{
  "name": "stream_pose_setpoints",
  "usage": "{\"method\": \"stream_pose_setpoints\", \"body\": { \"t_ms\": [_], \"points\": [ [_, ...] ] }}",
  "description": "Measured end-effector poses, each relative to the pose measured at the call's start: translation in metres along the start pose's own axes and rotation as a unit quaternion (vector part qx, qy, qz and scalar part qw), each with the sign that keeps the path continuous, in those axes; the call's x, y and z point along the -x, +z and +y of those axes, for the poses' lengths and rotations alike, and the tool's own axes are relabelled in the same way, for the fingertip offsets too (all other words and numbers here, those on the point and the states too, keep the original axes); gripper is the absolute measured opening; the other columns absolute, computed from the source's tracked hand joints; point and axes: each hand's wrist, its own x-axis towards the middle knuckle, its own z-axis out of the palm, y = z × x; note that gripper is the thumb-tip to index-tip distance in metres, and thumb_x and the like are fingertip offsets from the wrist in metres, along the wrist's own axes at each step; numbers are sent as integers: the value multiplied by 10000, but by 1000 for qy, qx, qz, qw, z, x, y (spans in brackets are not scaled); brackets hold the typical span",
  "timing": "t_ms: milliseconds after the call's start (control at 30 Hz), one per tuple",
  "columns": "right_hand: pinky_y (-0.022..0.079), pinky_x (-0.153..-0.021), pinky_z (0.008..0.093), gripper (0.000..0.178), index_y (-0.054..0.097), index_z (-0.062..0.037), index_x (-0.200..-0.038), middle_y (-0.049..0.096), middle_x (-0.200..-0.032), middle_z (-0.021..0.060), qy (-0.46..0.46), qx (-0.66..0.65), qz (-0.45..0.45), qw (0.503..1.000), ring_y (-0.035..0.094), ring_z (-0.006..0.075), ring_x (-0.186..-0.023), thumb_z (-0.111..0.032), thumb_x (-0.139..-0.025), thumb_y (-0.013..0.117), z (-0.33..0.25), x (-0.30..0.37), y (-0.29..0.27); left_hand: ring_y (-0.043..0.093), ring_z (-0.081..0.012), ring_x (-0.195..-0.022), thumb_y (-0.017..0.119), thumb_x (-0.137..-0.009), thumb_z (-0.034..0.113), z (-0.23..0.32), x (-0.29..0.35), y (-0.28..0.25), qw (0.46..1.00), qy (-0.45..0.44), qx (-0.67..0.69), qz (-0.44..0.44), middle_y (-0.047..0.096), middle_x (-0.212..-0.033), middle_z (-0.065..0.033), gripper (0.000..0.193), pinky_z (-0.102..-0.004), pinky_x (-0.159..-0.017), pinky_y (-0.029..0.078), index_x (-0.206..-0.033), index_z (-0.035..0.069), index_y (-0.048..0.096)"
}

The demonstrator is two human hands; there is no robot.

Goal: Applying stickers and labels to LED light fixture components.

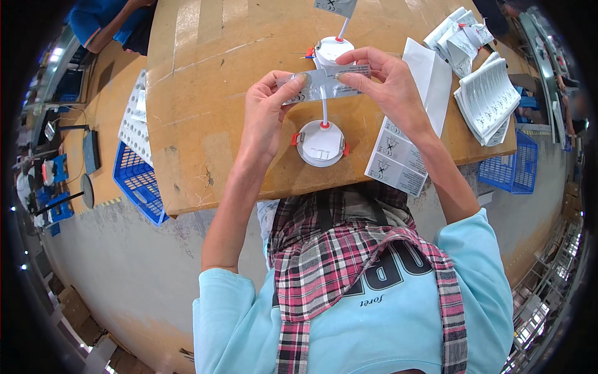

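Observation:
A grey printed label (339, 88) is stretched between my two hands and lies across a white cable (324, 107). My left hand (265, 106) pinches its left end between thumb and fingers. The right end is pinched by my right hand (391, 84). Below the label, the cable runs into a round white recessed light (319, 149) with a red clip on each side, lying on the table. Just beyond my hands lies a second round light (330, 48), partly covered by my right fingers. Its cable carries a grey tag (337, 6).
A sheet of grey labels (397, 153) on white backing lies by my right forearm. Stacked printed leaflets (487, 100) and a bundle of papers (458, 43) sit at the table's right. Blue crates (134, 187) flank the wooden table (205, 124). Another person's arm (112, 31) shows far left.

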Motion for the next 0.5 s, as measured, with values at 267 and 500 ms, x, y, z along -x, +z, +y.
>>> {"method": "stream_pose_setpoints", "body": {
  "t_ms": [267, 500],
  "points": [
    [489, -742, 239, 230, 639, -31, -1037, 673, -909, 69, 2, -23, 0, 1000, 615, 114, -820, -124, -829, 673, 0, 2, -3, 614, -94, -830, 550, -930, 194, 1, -3, -6, 995, -61, 63, -39, 649, -896, -36, 177, -301, -841, 512, -951, 33, 620],
    [491, -726, 234, 236, 636, -32, -1039, 670, -890, 72, -4, -6, 9, 1000, 618, 111, -810, -125, -826, 676, -1, 4, -4, 596, -80, -798, 670, -853, 161, 6, 3, 6, 999, -22, 36, -16, 650, -856, -32, 142, -263, -777, 491, -910, 36, 636]
  ]
}}
